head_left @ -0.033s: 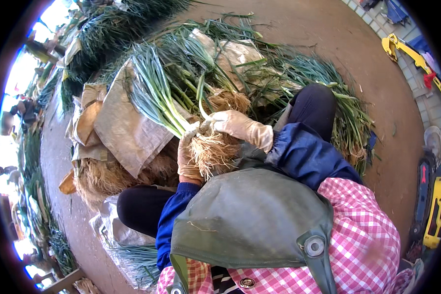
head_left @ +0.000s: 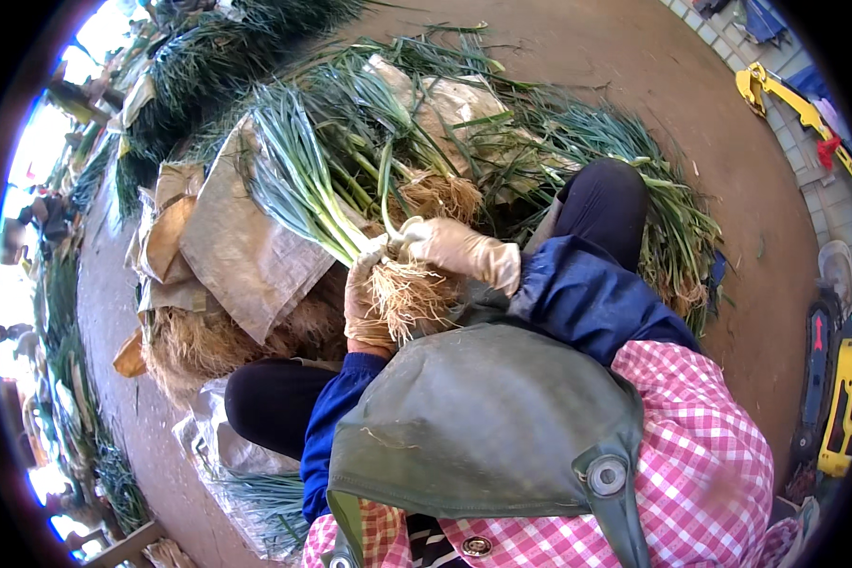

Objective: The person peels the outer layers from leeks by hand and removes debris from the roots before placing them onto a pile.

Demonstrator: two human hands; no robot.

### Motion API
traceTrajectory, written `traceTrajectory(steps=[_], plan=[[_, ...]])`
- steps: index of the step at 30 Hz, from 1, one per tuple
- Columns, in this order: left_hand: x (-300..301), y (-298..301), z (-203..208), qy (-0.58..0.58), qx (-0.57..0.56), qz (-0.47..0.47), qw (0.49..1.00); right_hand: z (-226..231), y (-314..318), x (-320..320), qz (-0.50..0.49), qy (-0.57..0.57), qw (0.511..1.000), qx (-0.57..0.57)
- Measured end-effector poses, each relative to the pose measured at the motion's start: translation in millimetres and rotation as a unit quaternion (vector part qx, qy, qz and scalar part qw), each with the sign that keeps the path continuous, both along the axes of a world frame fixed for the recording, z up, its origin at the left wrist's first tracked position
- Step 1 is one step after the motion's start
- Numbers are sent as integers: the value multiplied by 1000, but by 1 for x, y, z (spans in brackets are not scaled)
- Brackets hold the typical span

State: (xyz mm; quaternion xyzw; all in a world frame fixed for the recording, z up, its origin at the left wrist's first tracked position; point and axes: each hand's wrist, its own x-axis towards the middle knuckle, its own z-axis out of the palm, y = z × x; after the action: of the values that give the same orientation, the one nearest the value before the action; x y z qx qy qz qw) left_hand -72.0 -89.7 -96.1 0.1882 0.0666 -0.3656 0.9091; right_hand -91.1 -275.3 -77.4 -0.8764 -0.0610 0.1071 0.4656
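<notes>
My left hand (head_left: 362,305), in a pale glove, grips a bunch of green onions (head_left: 298,194) by its white stems, just above the tangled tan roots (head_left: 415,295). The leaves fan up and to the left. My right hand (head_left: 464,252), also gloved, closes on the stems at the top of the same bunch, where a single stalk (head_left: 385,194) stands up from its fingers. Both hands are in front of my green apron (head_left: 483,417).
Brown sacks (head_left: 241,256) lie under more heaped green onions (head_left: 577,142). A mound of cut roots (head_left: 194,346) sits at the left, and a clear bag of onions (head_left: 251,478) at the lower left. Bare dirt ground (head_left: 729,218) spreads right, with yellow tools (head_left: 790,95) at the edge.
</notes>
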Motion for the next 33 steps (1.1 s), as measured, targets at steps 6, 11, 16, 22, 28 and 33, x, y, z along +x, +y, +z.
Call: traceTrajectory(steps=[6, 11, 16, 22, 28, 33], plan=[[-7, -19, 14, 10, -1, -19, 1000, -27, 23, -4, -47, 75, 963, 256], [0, -23, 8, 61, -56, 32, 996, -38, 14, -14, -20, 53, 995, 81], [14, -10, 17, 26, -29, 102, 994, -49, -39, 0, -91, 81, 980, -156], [31, -18, 8, -64, -105, 101, 987, -12, -162, 17, -371, -150, 878, 265], [18, -19, 16, -12, -55, 96, 994, 57, 20, -34, -6, -214, 968, -131], [13, -1, 16, 6, 69, 87, 994, -4, -17, 18, -138, 4, 955, -263]])
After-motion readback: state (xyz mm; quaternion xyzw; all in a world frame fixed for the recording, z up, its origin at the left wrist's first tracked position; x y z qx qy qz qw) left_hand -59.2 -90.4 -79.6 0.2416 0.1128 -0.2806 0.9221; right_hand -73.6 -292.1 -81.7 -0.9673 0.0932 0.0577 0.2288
